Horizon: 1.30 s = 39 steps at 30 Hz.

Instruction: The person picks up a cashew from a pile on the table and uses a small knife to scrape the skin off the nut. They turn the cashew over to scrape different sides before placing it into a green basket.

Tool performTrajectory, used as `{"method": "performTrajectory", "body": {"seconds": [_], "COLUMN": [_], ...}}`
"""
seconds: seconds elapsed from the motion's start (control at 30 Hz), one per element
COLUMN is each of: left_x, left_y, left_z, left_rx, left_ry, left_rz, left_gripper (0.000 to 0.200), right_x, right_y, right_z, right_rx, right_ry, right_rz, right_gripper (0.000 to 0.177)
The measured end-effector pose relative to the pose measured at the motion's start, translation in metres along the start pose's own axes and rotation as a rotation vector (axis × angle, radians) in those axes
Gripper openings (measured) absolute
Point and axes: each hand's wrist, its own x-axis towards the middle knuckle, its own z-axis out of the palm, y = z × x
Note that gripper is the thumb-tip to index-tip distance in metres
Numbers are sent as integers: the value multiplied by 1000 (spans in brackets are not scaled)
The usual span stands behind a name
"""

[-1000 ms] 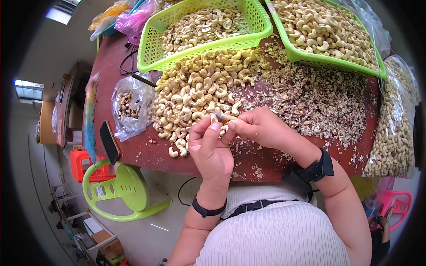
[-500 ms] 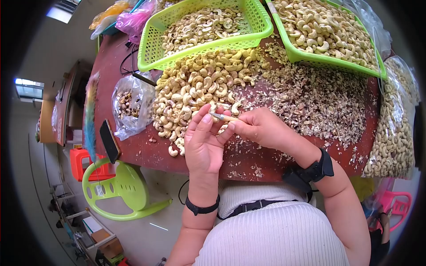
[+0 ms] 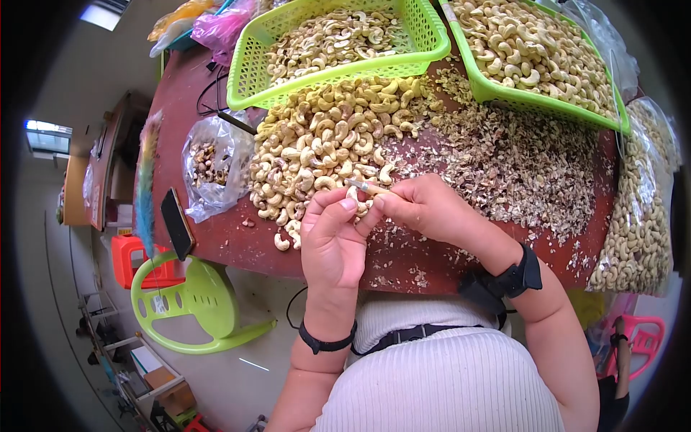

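Observation:
My left hand (image 3: 332, 241) is palm up, its thumb and fingers pinched round a single cashew nut (image 3: 352, 194). In my right hand (image 3: 430, 207) is a small knife (image 3: 373, 189) with a light wooden handle, gripped between thumb and bent fingers. The short blade points left and lies right at the top of the nut. Just beyond both hands spreads a heap of cashew nuts (image 3: 317, 147) on the dark red table (image 3: 252, 252). Flaked brown and pale skins (image 3: 518, 169) cover the tabletop to the right.
Two green baskets, one at back left (image 3: 248, 81) and one at back right (image 3: 479, 90), hold cashews. A clear bag of darker pieces (image 3: 209, 173) and a phone (image 3: 176, 223) lie left. A large bag of cashews (image 3: 637, 223) is at right. A green chair (image 3: 216, 299) stands front left.
Both hands stay close together over the table edge. My left fingers have shifted slightly down and the cashew shows more clearly; the knife blade has moved a little right, to the nut's top.

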Motion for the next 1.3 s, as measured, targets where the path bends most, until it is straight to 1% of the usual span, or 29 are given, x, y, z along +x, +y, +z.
{"method": "performTrajectory", "body": {"seconds": [0.1,0.17,0.27,0.4,0.5,0.67,1.03,1.2,1.3], "left_x": [0,1,2,3,4,8,0,1,4], "left_y": [-3,-3,-2,-1,1,5,-1,-2,0], "left_z": [1,5,5,1,-2,-7,1,-2,-2], "left_rx": [-11,-11,-44,-53,-58,-62,-9,-52,-67], "left_ry": [42,86,96,58,36,-1,113,94,105], "left_rz": [6,-1,-22,-37,-63,-106,-3,-22,-55], "left_gripper": [18,18,18,17,16,15,9,10,12], "right_x": [0,0,1,1,1,0,1,1,1], "right_y": [3,4,4,5,7,2,2,4,3], "right_z": [1,1,1,1,3,1,3,4,3], "right_rx": [29,31,8,-39,-16,-95,-99,-20,-38], "right_ry": [7,15,15,25,30,7,7,3,-3], "right_rz": [-23,-3,-6,-41,-32,-14,-23,-6,2], "right_gripper": [35,38,39,38,37,37,36,33,34]}}
